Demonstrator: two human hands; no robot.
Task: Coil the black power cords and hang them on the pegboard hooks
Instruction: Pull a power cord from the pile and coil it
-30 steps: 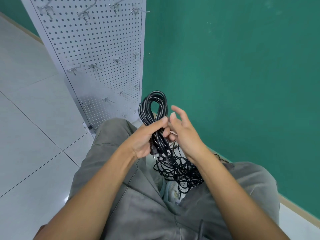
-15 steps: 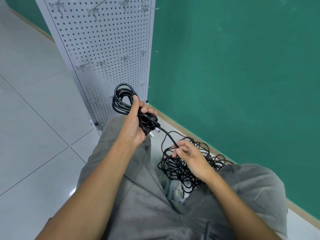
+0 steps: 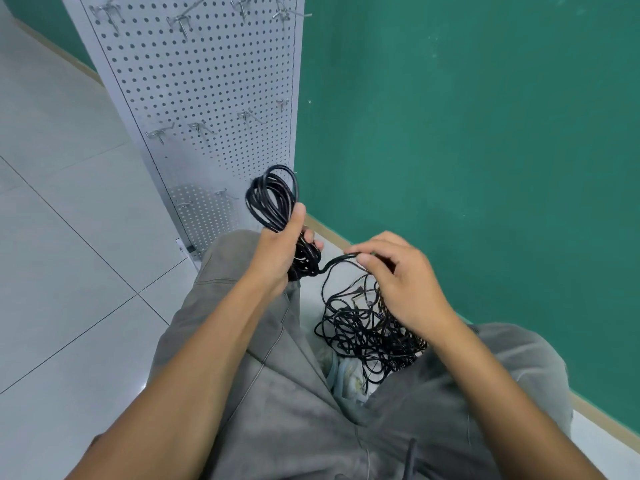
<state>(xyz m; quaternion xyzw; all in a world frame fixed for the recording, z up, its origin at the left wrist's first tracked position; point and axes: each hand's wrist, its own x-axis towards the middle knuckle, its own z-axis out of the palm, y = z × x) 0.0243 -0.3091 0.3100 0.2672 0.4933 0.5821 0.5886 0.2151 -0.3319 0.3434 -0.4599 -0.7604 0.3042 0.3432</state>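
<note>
The coiled black cord (image 3: 273,199) stands up out of the left hand (image 3: 280,254), whose thumb and fingers are wrapped tight around the base of its loops. A loose strand (image 3: 334,263) runs from that fist to the right hand (image 3: 398,275), pinched between thumb and fingertips. Below lies the tangled heap of cord (image 3: 363,330) on the floor between the knees. The pegboard (image 3: 207,81), with bare metal hooks (image 3: 159,135), stands behind.
</note>
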